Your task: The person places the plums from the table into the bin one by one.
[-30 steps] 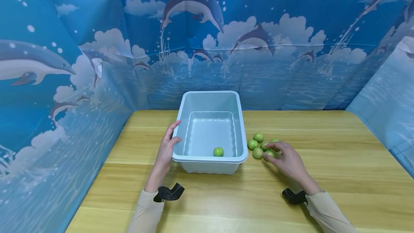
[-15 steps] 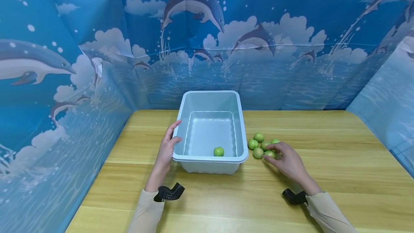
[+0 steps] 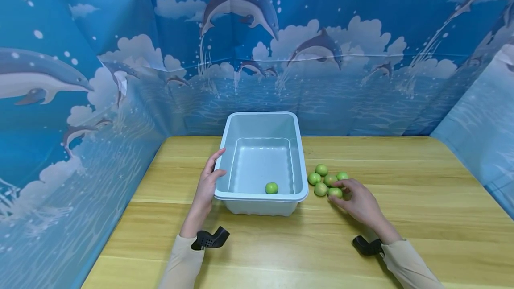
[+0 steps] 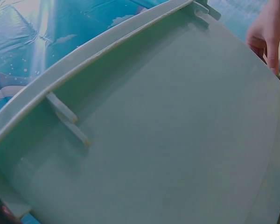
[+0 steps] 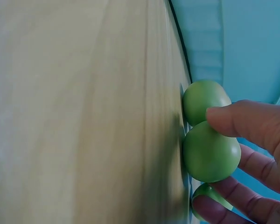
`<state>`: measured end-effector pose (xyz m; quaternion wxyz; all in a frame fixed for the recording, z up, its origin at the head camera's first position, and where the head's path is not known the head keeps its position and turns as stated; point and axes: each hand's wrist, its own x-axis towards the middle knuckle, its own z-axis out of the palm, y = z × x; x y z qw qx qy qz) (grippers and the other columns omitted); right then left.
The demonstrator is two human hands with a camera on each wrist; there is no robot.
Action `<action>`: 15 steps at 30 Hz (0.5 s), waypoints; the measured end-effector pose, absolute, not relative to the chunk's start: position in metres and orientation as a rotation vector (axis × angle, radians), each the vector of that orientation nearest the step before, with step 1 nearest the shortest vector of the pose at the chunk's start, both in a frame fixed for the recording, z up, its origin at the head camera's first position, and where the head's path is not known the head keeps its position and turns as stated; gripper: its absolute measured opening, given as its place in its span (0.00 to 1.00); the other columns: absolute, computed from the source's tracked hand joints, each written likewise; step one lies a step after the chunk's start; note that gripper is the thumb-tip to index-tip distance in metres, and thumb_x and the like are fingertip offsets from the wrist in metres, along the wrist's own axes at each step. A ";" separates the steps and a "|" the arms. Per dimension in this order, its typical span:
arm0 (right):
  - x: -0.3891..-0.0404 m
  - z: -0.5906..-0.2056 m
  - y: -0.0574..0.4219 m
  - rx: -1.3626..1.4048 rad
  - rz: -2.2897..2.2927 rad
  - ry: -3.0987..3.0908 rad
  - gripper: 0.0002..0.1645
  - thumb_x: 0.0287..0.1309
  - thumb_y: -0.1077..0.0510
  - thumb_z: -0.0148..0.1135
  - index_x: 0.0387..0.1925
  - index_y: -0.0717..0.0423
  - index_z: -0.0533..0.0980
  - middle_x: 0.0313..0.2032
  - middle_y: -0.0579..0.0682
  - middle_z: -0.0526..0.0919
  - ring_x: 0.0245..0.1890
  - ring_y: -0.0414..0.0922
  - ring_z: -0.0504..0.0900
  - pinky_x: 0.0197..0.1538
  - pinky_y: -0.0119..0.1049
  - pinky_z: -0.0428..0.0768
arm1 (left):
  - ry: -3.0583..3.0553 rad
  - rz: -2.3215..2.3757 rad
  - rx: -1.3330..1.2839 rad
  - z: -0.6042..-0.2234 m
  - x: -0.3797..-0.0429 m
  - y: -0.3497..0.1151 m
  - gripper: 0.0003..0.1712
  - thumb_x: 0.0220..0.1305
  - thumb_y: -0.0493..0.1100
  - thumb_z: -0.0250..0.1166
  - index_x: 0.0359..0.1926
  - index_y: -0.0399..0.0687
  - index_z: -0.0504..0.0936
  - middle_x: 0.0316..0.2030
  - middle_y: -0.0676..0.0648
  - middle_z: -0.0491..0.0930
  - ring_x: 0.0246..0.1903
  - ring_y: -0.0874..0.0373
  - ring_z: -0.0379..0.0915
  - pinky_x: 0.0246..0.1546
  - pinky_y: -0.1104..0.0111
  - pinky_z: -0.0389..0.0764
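Our left hand (image 3: 205, 184) grips blue bin (image 3: 257, 197) at nine o'clock side, thumb and forefinger apart along edge. Inside, toward bin's five o'clock, one green fruit (image 3: 271, 187). Past bin's four o'clock, five loose fruits (image 3: 321, 189) on table (image 3: 401, 191); at their five o'clock, our right hand (image 3: 359, 202) pinches sixth fruit (image 5: 210, 154), fingers fruit-wide.

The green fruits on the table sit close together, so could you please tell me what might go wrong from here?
The right hand curls around one fruit in a cluster; lifting it could set its round neighbours rolling across the table. If moved to the bin, it might knock the raised rim. The left hand grips that rim, so a tug might shift the bin.
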<state>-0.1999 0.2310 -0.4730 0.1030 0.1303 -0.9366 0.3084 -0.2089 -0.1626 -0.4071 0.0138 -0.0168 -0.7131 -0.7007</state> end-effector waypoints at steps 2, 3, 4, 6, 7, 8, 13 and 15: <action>-0.200 -0.473 0.231 0.383 0.911 -2.774 0.21 0.48 0.56 0.72 0.44 0.61 0.79 0.40 0.56 0.79 0.37 0.51 0.77 0.38 0.47 0.74 | -2.219 -2.183 -0.051 -0.407 -0.209 -0.163 0.31 0.64 0.33 0.48 0.68 0.56 0.63 0.72 0.49 0.44 0.71 0.52 0.34 0.65 0.48 0.41; -0.200 -0.473 0.232 0.382 0.911 -2.777 0.22 0.48 0.56 0.72 0.45 0.61 0.79 0.40 0.56 0.79 0.37 0.51 0.77 0.37 0.47 0.73 | -2.218 -2.183 -0.051 -0.407 -0.209 -0.163 0.31 0.64 0.33 0.48 0.68 0.56 0.63 0.72 0.49 0.44 0.71 0.52 0.34 0.65 0.48 0.41; -0.200 -0.472 0.232 0.383 0.912 -2.781 0.22 0.48 0.56 0.72 0.45 0.61 0.79 0.40 0.55 0.79 0.36 0.50 0.77 0.37 0.46 0.73 | -2.217 -2.185 -0.051 -0.407 -0.209 -0.163 0.31 0.64 0.33 0.48 0.68 0.56 0.63 0.72 0.49 0.45 0.71 0.52 0.34 0.65 0.49 0.41; -0.200 -0.472 0.232 0.380 0.910 -2.787 0.22 0.48 0.56 0.72 0.45 0.61 0.79 0.39 0.55 0.79 0.36 0.50 0.77 0.36 0.45 0.73 | -2.215 -2.188 -0.053 -0.407 -0.209 -0.163 0.31 0.64 0.33 0.48 0.68 0.56 0.63 0.72 0.49 0.45 0.71 0.52 0.34 0.65 0.49 0.41; -0.199 -0.472 0.232 0.379 0.909 -2.792 0.22 0.48 0.56 0.72 0.45 0.61 0.79 0.39 0.54 0.79 0.35 0.49 0.76 0.36 0.44 0.73 | -2.214 -2.188 -0.056 -0.407 -0.209 -0.163 0.31 0.64 0.33 0.48 0.68 0.56 0.63 0.72 0.50 0.45 0.71 0.52 0.34 0.65 0.49 0.41; -0.199 -0.472 0.232 0.376 0.908 -2.795 0.22 0.48 0.56 0.72 0.45 0.61 0.79 0.38 0.54 0.79 0.35 0.49 0.76 0.35 0.44 0.72 | -2.214 -2.187 -0.059 -0.407 -0.210 -0.163 0.31 0.64 0.34 0.48 0.68 0.55 0.63 0.72 0.49 0.45 0.71 0.52 0.34 0.65 0.49 0.41; -0.199 -0.471 0.232 0.374 0.909 -2.809 0.23 0.49 0.54 0.72 0.45 0.61 0.79 0.38 0.53 0.79 0.34 0.48 0.76 0.34 0.44 0.72 | -2.220 -2.181 -0.062 -0.408 -0.210 -0.163 0.31 0.65 0.34 0.48 0.68 0.56 0.63 0.72 0.50 0.45 0.71 0.52 0.34 0.65 0.48 0.41; -0.199 -0.471 0.232 0.371 0.905 -2.812 0.23 0.49 0.54 0.72 0.45 0.61 0.79 0.37 0.53 0.79 0.34 0.48 0.76 0.34 0.44 0.72 | -2.219 -2.184 -0.059 -0.408 -0.210 -0.163 0.31 0.65 0.34 0.48 0.68 0.56 0.63 0.73 0.49 0.44 0.71 0.52 0.35 0.65 0.48 0.41</action>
